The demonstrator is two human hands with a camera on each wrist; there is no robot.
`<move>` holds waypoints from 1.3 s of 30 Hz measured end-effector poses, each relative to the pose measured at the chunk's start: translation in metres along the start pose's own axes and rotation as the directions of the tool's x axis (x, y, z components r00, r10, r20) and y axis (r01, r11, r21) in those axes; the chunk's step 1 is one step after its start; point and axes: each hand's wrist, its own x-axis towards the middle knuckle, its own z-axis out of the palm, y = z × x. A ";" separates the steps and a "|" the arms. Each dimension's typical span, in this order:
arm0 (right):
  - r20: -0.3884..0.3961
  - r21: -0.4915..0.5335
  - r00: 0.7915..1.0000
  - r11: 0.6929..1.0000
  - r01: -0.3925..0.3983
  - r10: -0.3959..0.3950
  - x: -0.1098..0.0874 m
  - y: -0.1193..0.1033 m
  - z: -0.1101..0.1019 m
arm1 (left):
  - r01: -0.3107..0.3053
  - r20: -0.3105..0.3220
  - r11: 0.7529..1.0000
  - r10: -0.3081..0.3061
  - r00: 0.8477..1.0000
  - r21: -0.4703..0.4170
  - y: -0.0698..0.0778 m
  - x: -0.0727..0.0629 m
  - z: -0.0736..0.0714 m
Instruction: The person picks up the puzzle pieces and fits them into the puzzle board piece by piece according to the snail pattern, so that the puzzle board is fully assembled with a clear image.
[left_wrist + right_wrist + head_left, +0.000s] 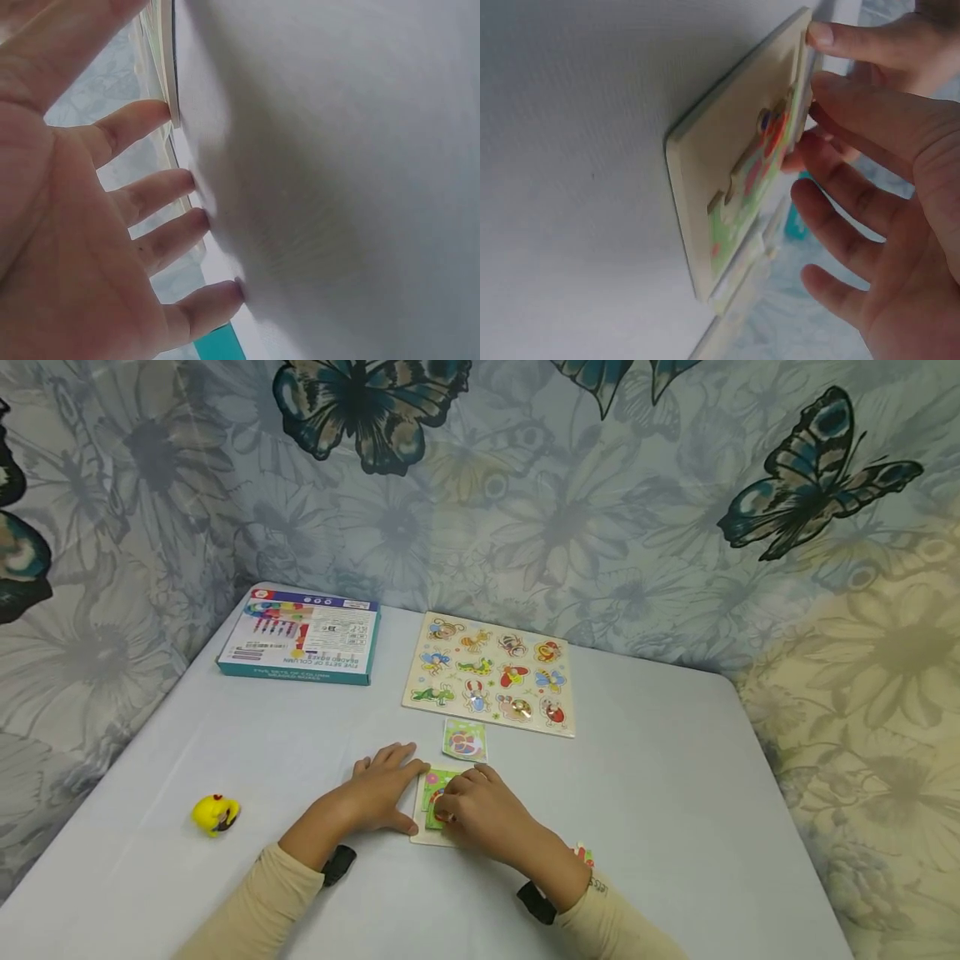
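Observation:
A small wooden jigsaw board (422, 837) lies on the table, with green picture pieces (731, 225) set in part of its recess and bare wood showing in the rest. My left hand (382, 793) spreads its fingers at the board's left side, thumb and index fingertip touching the edge. In the left wrist view the other fingertips (196, 217) rest on the tabletop. Over the board, my right hand (483, 814) pinches a jigsaw piece (435, 818) between thumb and index finger; the piece is mostly hidden by the hand. Its other fingers are loosely bent in the right wrist view.
A small square picture card (465, 741) lies just beyond the board. Farther back are an insect peg puzzle (491, 672) and a flat teal-edged box (300, 639). A yellow toy (215, 815) sits at left. A red-green piece (583, 855) shows partly behind the right wrist.

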 end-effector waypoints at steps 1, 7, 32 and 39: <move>0.010 0.003 1.000 1.000 0.005 -0.005 0.000 0.000 0.001 | 0.001 0.001 1.000 -0.001 1.000 0.000 0.001 0.000 0.000; 0.042 -0.008 0.999 1.000 0.029 -0.029 0.001 -0.002 0.006 | 0.001 -0.001 1.000 -0.001 1.000 -0.002 0.003 0.001 -0.001; 0.078 0.012 0.991 0.994 -0.109 0.108 -0.046 0.020 -0.009 | -0.002 -0.006 0.999 0.001 1.000 -0.037 0.009 -0.001 0.006; 0.062 0.068 0.971 0.970 -0.234 0.230 -0.087 0.045 -0.012 | 0.001 -0.018 1.000 -0.002 1.000 -0.023 0.004 -0.005 -0.002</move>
